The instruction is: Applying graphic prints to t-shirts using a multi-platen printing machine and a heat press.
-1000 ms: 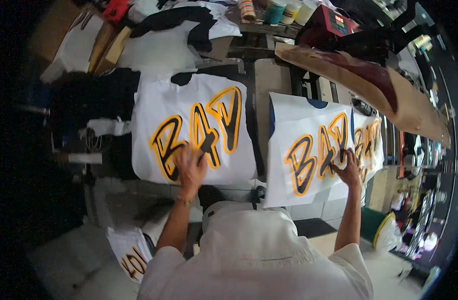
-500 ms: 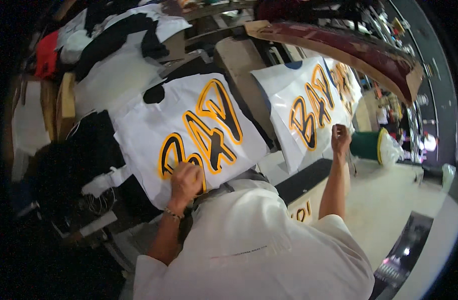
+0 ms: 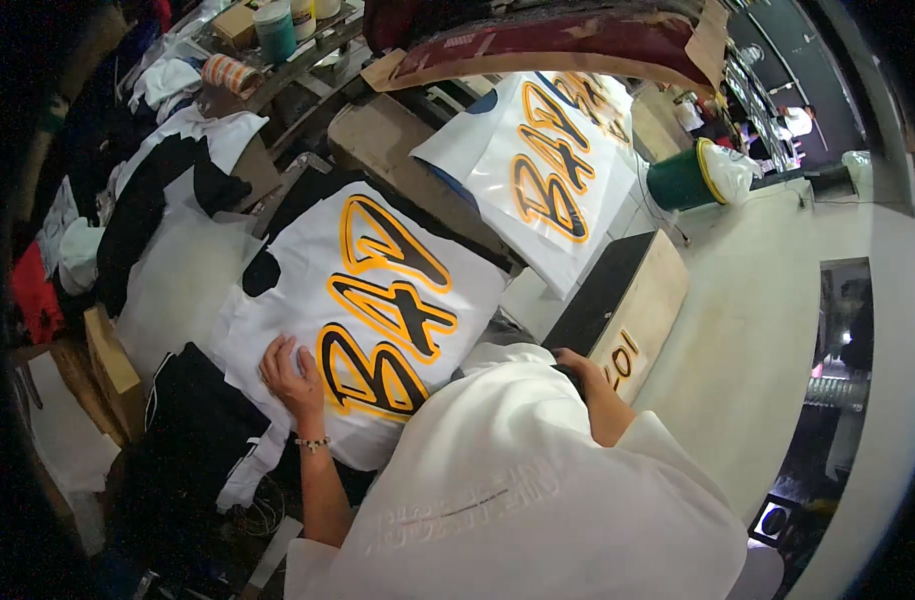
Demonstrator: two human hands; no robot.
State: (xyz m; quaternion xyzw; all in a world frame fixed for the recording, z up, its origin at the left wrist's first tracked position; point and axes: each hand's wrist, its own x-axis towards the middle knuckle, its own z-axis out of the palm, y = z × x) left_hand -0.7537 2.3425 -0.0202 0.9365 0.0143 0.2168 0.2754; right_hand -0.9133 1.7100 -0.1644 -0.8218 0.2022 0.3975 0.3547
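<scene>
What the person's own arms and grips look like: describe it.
Short white sleeves leave the forearms bare. The left grip is ungloved, with a narrow bracelet at its wrist; the right grip is partly hidden, and no bracelet shows there.

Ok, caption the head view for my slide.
Left hand resting on a white shirt with black-and-orange lettering.

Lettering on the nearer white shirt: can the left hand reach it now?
Likely yes: the left hand rests on the nearer white shirt, just beside the black-and-orange lettering, with nothing visible in between.
</scene>
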